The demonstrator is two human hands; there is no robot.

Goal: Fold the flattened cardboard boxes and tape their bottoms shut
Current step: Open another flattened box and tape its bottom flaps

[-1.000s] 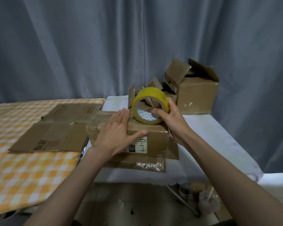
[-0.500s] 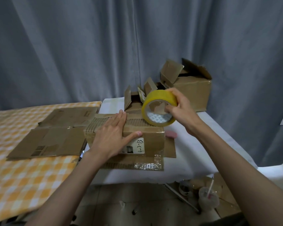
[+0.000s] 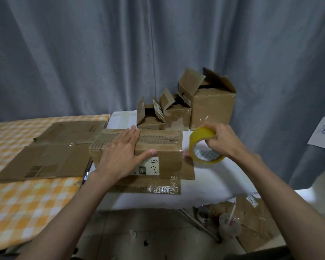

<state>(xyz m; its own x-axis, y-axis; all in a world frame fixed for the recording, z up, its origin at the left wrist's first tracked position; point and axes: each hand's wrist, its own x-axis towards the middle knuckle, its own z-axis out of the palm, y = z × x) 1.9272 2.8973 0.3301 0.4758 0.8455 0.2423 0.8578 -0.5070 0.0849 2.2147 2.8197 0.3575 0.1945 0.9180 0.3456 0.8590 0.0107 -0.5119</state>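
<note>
A folded brown cardboard box (image 3: pixel 163 158) lies on the white table, its closed flaps facing up and a white label marked 4-3-13 on its near side. My left hand (image 3: pixel 124 154) presses flat on top of the box, thumb over the near edge. My right hand (image 3: pixel 221 141) grips a yellow tape roll (image 3: pixel 203 147) just right of the box, low over the table. Two flattened boxes (image 3: pixel 45 160) lie to the left on the orange checked cloth.
Three assembled boxes (image 3: pixel 210 107) with open flaps stand at the back of the white table (image 3: pixel 214 181) against a grey curtain. Under the table's right edge lie a plastic cup with a straw (image 3: pixel 229 226) and more cardboard. A paper sign hangs at far right.
My right hand has carried the tape roll from above the box's top to the right and down beside the box. My left hand has stayed pressed on the box.
</note>
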